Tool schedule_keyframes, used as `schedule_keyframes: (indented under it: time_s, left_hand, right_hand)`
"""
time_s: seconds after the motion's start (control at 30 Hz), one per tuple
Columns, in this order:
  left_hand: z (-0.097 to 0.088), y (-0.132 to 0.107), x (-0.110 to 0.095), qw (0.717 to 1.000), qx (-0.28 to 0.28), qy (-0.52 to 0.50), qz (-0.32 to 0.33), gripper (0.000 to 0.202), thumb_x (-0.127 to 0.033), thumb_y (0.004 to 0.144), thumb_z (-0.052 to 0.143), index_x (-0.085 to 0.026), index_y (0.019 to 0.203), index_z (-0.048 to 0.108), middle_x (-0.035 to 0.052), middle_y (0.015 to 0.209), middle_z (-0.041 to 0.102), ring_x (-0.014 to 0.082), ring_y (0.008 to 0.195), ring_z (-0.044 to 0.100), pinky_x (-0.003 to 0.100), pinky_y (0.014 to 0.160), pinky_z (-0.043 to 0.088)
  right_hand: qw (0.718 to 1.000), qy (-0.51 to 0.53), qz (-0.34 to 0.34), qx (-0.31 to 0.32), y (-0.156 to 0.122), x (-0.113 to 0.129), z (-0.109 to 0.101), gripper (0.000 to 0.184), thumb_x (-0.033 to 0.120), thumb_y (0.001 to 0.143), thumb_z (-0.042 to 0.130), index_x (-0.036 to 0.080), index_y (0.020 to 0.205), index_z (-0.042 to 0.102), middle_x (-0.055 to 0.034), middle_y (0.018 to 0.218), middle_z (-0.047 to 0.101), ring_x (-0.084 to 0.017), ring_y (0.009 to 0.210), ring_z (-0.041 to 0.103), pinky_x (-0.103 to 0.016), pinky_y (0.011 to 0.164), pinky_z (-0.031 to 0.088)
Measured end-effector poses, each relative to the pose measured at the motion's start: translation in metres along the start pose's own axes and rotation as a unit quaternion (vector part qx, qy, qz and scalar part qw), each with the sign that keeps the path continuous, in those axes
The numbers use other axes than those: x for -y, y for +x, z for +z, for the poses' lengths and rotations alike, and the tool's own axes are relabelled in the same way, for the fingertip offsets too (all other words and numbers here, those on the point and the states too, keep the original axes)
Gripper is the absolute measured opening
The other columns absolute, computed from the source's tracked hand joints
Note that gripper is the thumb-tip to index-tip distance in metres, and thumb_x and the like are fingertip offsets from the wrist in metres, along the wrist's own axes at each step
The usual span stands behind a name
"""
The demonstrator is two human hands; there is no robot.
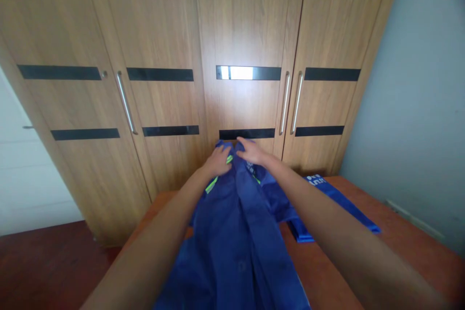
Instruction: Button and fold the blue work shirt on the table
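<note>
A dark blue work jacket (pixel 225 232) with yellow-green strips stretches from the near edge of the view toward the wardrobe, its front placket running lengthwise. My left hand (pixel 219 161) grips its far end near the collar, on the left side, beside a yellow-green strip. On the right side of the collar, my right hand (pixel 251 151) holds the cloth between thumb and fingers, just above some pale printing. Both arms reach straight forward. The fabric under the fingers is partly hidden.
A folded bright blue item (pixel 341 201) with white lettering lies to the right on the orange-brown surface (pixel 323 271). Behind stands a wooden wardrobe (pixel 247 29) with metal handles. A grey wall (pixel 414 106) is at right, a white door (pixel 25 179) at left.
</note>
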State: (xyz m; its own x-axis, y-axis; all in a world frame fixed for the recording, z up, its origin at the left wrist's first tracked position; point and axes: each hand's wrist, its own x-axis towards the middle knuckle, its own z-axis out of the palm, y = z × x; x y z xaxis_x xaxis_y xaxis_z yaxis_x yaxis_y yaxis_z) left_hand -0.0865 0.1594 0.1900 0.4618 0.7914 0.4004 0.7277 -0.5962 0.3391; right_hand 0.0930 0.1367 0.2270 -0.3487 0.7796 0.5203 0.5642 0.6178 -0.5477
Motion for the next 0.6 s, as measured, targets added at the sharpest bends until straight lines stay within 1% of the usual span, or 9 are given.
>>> schedule_keyframes:
  time_s: [0.03, 0.1, 0.17, 0.23, 0.3, 0.37, 0.43, 0.5, 0.6]
  left_hand:
    - [0.016, -0.019, 0.008, 0.999, 0.025, 0.016, -0.02, 0.062, -0.017, 0.071, 0.061, -0.008, 0.13, 0.046, 0.0237, 0.143, 0.04, 0.0358, 0.134, 0.035, 0.051, 0.109, 0.028]
    - [0.042, -0.06, 0.02, 0.996, 0.065, 0.041, -0.05, 0.053, -0.021, 0.073, 0.06, -0.016, 0.125, 0.053, 0.0174, 0.138, 0.049, 0.0316, 0.129, 0.043, 0.046, 0.107, 0.034]
    - [0.057, -0.103, 0.029, 0.992, 0.082, 0.06, -0.078, 0.05, -0.021, 0.074, 0.058, -0.014, 0.124, 0.054, 0.0177, 0.136, 0.051, 0.0305, 0.128, 0.045, 0.043, 0.107, 0.034]
    - [0.064, -0.142, 0.038, 0.988, 0.084, 0.076, -0.107, 0.051, -0.022, 0.078, 0.053, -0.008, 0.127, 0.052, 0.0223, 0.136, 0.05, 0.0318, 0.128, 0.045, 0.045, 0.108, 0.033]
    - [0.063, -0.179, 0.046, 0.981, 0.063, 0.113, -0.144, 0.05, -0.025, 0.082, 0.047, -0.01, 0.13, 0.05, 0.0191, 0.138, 0.049, 0.0291, 0.128, 0.045, 0.044, 0.109, 0.032]
    - [0.058, -0.211, 0.054, 0.971, 0.048, 0.143, -0.183, 0.049, -0.031, 0.085, 0.044, -0.012, 0.129, 0.052, 0.0164, 0.139, 0.049, 0.0283, 0.128, 0.045, 0.043, 0.109, 0.032]
    - [0.051, -0.24, 0.059, 0.964, 0.036, 0.147, -0.219, 0.052, -0.038, 0.084, 0.043, -0.013, 0.129, 0.052, 0.0156, 0.141, 0.046, 0.0294, 0.128, 0.045, 0.044, 0.109, 0.033]
    - [0.043, -0.264, 0.061, 0.958, 0.011, 0.123, -0.258, 0.058, -0.045, 0.082, 0.044, -0.012, 0.13, 0.052, 0.0164, 0.14, 0.047, 0.0307, 0.128, 0.046, 0.044, 0.108, 0.034]
    - [0.032, -0.288, 0.057, 0.944, -0.034, 0.031, -0.326, 0.062, -0.053, 0.078, 0.05, -0.016, 0.126, 0.054, 0.0153, 0.129, 0.059, 0.0327, 0.12, 0.054, 0.045, 0.106, 0.037]
  right_hand:
    - [1.0, 0.003, 0.006, 0.013, -0.017, -0.008, 0.013, 0.034, 0.033, 0.09, 0.057, 0.016, 0.12, 0.054, -0.009, 0.123, 0.056, -0.023, 0.107, 0.057, -0.046, 0.091, 0.047]
    - [0.999, 0.008, 0.018, 0.039, -0.053, -0.026, 0.035, 0.032, 0.033, 0.09, 0.057, 0.017, 0.118, 0.056, -0.0086, 0.122, 0.058, -0.022, 0.105, 0.058, -0.045, 0.09, 0.048]
    - [0.998, 0.013, 0.031, 0.056, -0.09, -0.045, 0.053, 0.026, 0.027, 0.088, 0.056, 0.021, 0.113, 0.062, -0.008, 0.119, 0.061, -0.023, 0.108, 0.058, -0.043, 0.095, 0.046]
    - [0.997, 0.014, 0.048, 0.063, -0.127, -0.063, 0.065, 0.029, 0.02, 0.083, 0.056, 0.02, 0.112, 0.064, -0.0086, 0.118, 0.064, -0.025, 0.111, 0.058, -0.046, 0.1, 0.042]
    - [0.996, 0.01, 0.077, 0.044, -0.164, -0.079, 0.071, 0.035, 0.015, 0.079, 0.052, 0.018, 0.113, 0.063, -0.0107, 0.119, 0.063, -0.026, 0.114, 0.056, -0.05, 0.103, 0.039]
    - [0.99, 0.027, 0.134, -0.023, -0.2, -0.091, 0.071, 0.038, 0.015, 0.078, 0.05, 0.019, 0.114, 0.061, -0.0089, 0.12, 0.062, -0.024, 0.115, 0.056, -0.046, 0.099, 0.044]
    - [0.98, 0.048, 0.182, -0.066, -0.233, -0.098, 0.07, 0.038, 0.019, 0.08, 0.049, 0.019, 0.116, 0.06, -0.0089, 0.118, 0.063, -0.023, 0.11, 0.059, -0.041, 0.096, 0.048]
    - [0.967, 0.057, 0.231, -0.091, -0.26, -0.101, 0.069, 0.037, 0.024, 0.081, 0.049, 0.018, 0.116, 0.059, -0.0107, 0.116, 0.064, -0.023, 0.106, 0.062, -0.039, 0.093, 0.05]
    - [0.944, 0.09, 0.301, -0.106, -0.283, -0.094, 0.073, 0.043, 0.031, 0.077, 0.054, 0.021, 0.119, 0.057, -0.0106, 0.119, 0.063, -0.025, 0.105, 0.063, -0.038, 0.089, 0.052]
